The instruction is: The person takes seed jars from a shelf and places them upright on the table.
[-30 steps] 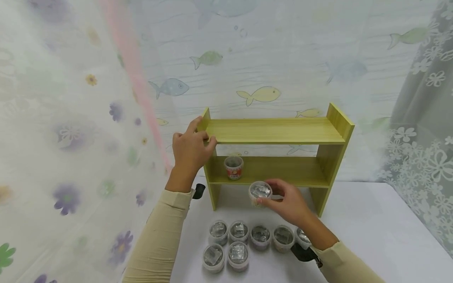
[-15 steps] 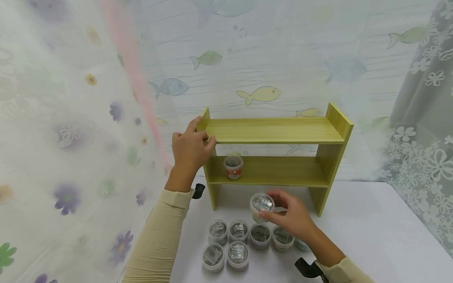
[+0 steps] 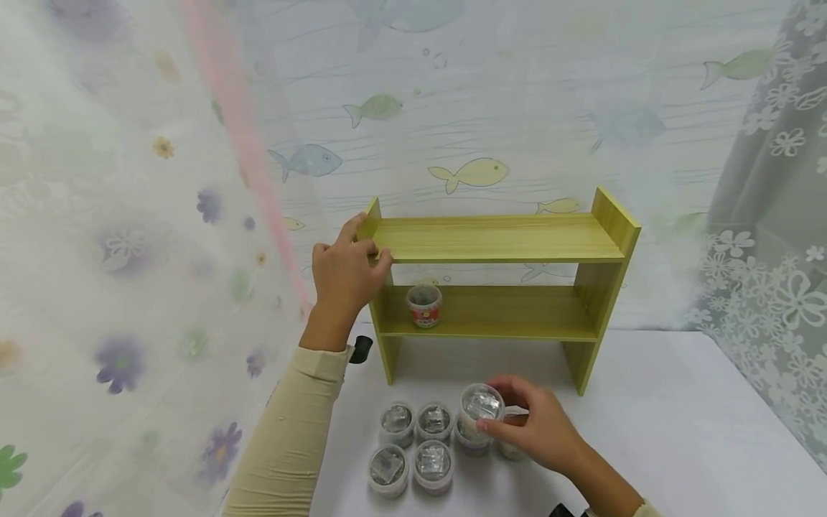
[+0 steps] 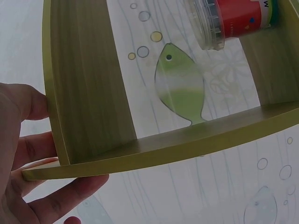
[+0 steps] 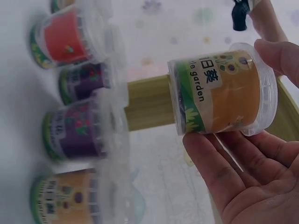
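A: What's your left hand point(image 3: 345, 269) doing?
B: It grips the wooden shelf's point(image 3: 497, 240) top-left corner, probably steadying it. Your right hand point(image 3: 533, 424) pinches an orange-labelled cup point(image 3: 479, 407) above the cups point(image 3: 413, 445) at the surface's near edge.

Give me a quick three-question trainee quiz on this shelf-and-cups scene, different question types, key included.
1. True or false: the right hand holds an orange-labelled cup.
2. What does the left hand grip? A) a cup B) the wooden shelf unit C) the curtain
3. How many cups stand on the lower shelf?

Key:
1. True.
2. B; its fingers curl round the top board's left end.
3. One, the red-labelled cup.
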`<state>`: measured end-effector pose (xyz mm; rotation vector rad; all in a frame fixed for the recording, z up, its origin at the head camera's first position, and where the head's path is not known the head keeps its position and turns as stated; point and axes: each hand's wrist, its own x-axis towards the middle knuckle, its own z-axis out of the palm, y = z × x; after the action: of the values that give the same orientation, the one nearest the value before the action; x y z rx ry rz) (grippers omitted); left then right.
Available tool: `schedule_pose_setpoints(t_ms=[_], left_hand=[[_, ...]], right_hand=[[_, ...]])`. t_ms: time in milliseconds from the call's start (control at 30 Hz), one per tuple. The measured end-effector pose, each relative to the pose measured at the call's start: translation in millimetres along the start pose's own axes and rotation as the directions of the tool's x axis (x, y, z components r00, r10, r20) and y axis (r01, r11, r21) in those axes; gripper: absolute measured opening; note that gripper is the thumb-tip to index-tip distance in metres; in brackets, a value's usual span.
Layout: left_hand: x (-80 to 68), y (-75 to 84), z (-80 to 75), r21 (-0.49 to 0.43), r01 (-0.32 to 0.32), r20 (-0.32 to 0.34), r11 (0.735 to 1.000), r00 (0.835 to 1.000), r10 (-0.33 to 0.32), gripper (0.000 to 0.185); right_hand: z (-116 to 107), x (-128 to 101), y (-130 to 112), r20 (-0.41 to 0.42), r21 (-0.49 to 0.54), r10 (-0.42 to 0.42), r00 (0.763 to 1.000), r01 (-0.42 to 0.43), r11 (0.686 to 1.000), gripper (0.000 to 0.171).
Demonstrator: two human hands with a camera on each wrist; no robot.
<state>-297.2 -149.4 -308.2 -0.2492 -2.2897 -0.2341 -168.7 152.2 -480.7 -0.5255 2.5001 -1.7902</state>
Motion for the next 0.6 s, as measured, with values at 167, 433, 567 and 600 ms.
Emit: schedule_pose_setpoints(t_ms=[167, 433, 567, 600], left_hand=[[-0.7, -0.5, 0.4, 0.0, 0.0, -0.003, 1.0, 1.0, 0.0, 0.028], [0.3, -1.0, 1.7, 0.003, -0.004, -0.001, 1.0, 1.0, 0.004, 0.029], [0.5, -1.3, 2.6, -0.007, -0.003, -0.007, 1.0, 1.0, 0.003, 0.028], [0.5, -1.3, 2.6, -0.008, -0.004, -0.008, 1.0, 1.0, 0.004, 0.028]], right_hand=[[3.2, -10.3, 5.9, 0.03, -0.013, -0.018, 0.999, 0.018, 1.0, 0.062], [9.1, -25.8, 17.8, 0.069, 0.002, -0.047, 0.996, 0.047, 0.999, 0.056], [12.9, -31.3, 24.8, 0.085, 0.012, -0.061, 0.994, 0.061, 0.998, 0.055], [13.7, -32.5, 26.4, 0.092, 0.012, -0.063, 0.994, 0.062, 0.998, 0.055]])
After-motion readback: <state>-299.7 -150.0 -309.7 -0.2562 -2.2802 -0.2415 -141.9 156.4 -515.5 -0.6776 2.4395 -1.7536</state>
